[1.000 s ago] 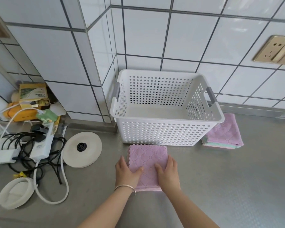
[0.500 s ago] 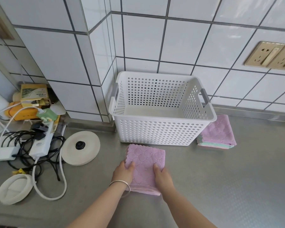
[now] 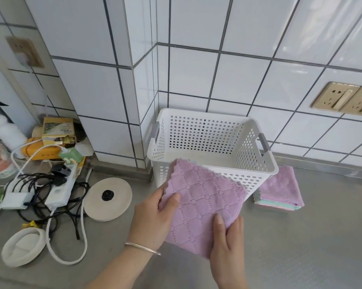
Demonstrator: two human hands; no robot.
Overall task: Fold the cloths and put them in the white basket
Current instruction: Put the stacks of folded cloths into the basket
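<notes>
A folded pink cloth is lifted off the counter and tilted, its far corner overlapping the front rim of the white perforated basket. My left hand grips the cloth's left edge, thumb on top. My right hand grips its near right corner. The basket stands against the tiled wall and looks empty inside. A small stack of cloths, pink on top with green and pink edges below, lies on the counter to the right of the basket.
To the left lie a round white disc with a black centre, a power strip with tangled black and white cables, a white lid and boxes in the corner. Gold wall sockets sit at upper right.
Both hands closed on the folded pink cloth and raised it from the counter toward the basket. The view came closer and shifted.
</notes>
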